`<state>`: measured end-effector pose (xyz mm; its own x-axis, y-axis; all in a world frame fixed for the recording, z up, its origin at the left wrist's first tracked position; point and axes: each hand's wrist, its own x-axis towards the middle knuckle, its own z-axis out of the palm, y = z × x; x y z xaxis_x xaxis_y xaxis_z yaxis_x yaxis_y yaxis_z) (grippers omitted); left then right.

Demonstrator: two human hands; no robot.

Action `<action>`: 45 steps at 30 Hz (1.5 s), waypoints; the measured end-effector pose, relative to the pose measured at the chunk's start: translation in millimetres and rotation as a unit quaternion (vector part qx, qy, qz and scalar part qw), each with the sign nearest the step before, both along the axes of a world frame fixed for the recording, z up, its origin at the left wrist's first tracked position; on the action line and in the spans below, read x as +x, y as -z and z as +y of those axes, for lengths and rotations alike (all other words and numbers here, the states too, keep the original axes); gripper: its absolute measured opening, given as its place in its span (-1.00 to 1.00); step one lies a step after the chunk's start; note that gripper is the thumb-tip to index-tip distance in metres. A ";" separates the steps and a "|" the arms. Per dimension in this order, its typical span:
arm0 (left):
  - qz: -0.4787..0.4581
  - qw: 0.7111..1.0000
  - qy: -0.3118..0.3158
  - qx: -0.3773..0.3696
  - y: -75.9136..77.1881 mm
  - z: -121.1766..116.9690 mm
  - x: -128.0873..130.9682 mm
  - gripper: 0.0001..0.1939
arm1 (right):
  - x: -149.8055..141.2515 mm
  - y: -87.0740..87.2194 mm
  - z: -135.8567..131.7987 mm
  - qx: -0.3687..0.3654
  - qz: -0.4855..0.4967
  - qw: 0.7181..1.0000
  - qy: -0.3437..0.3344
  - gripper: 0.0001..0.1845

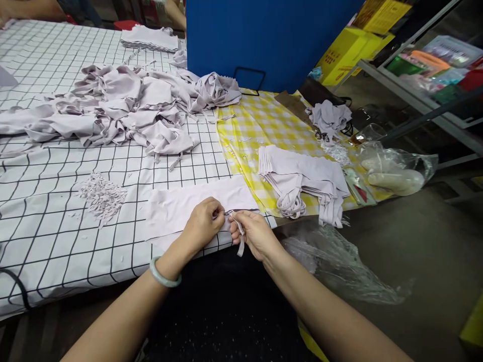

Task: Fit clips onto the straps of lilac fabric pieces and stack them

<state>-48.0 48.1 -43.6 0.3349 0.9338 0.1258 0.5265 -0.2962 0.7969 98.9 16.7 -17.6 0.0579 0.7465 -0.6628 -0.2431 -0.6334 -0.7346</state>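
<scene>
A flat pale lilac fabric piece [177, 206] lies across the front edge of the table. Over its near edge, my left hand [204, 223] is closed, thumb and fingers pinched on the end of a thin fabric strap. My right hand [253, 232], almost touching the left, grips the same strap [240, 245], and its loose tail hangs below the fingers. Something small and pale sits on the strap between both hands; its kind is too small to make out. To the right rests a stack of matching fabric pieces [305, 173] with looped straps.
Crumpled lilac fabric [124, 100] is heaped behind. A pile of small pale bits [103, 196] lies left. Beyond stand a blue panel [241, 40] and a folded fabric stack [151, 39]. At right are a plastic bag [400, 166] and a metal rack [422, 100]. Other people's arms show at the back.
</scene>
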 end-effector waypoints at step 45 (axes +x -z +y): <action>-0.003 1.000 0.029 0.004 -5.5 7.9 -8.0 -0.83 | 11.7 -5.6 -11.5 0.030 -0.024 0.996 -0.085 -0.60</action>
